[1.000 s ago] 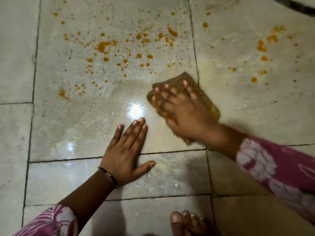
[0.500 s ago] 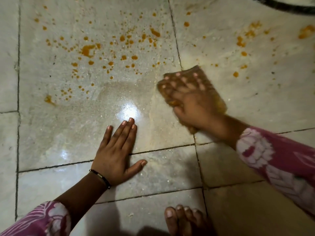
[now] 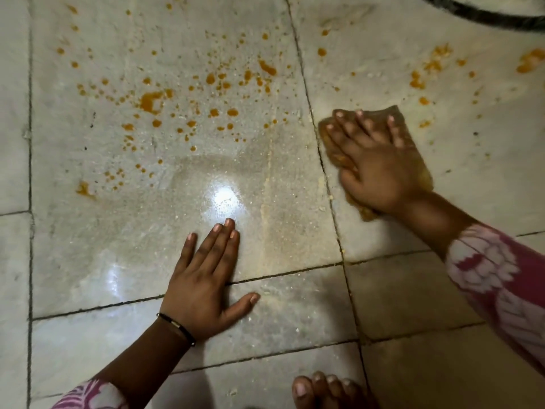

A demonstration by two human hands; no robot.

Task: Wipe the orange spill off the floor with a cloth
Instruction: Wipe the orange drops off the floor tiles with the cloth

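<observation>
Your right hand (image 3: pixel 380 166), fingers flat, has slid the stained cloth (image 3: pixel 413 149) rightward across the grout line, centre right of frame. Your left hand (image 3: pixel 203 278) stays splayed on the floor (image 3: pixel 88 261). Orange spill (image 3: pixel 182 98) still dots the upper frame.

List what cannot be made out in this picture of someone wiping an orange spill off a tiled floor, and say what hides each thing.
- Cloth, head view: its middle lies under the right hand pressing it.
- Dark curved object, head view: cut off by the top edge, so unidentifiable.
- Orange spill, head view: runs off the right edge, extent unknown.
- Bare foot, head view: cut by the bottom edge.
- Floor under the flat left hand: hidden.
</observation>
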